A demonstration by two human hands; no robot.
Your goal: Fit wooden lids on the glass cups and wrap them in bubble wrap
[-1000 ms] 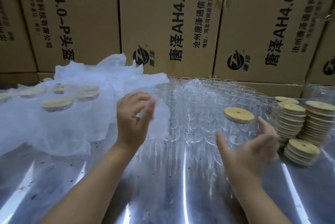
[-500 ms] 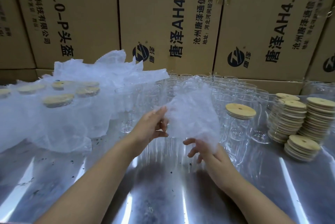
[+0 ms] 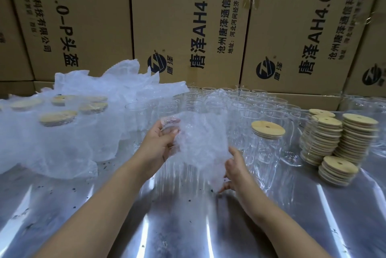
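The left hand (image 3: 158, 144) pinches the wrap (image 3: 200, 136) at its top left; the right hand (image 3: 236, 167) grips its lower right. A lidded cup (image 3: 267, 151) stands right, by lid stacks (image 3: 338, 138)

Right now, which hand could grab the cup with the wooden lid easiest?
The right hand: the lidded cup stands just to its right, while the left hand holds the bubble wrap farther away.

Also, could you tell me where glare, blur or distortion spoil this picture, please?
Head view: bright glare streaks cross the metal table; the held bubble wrap sheet is smeared by motion; the cardboard boxes lean from wide-angle distortion.
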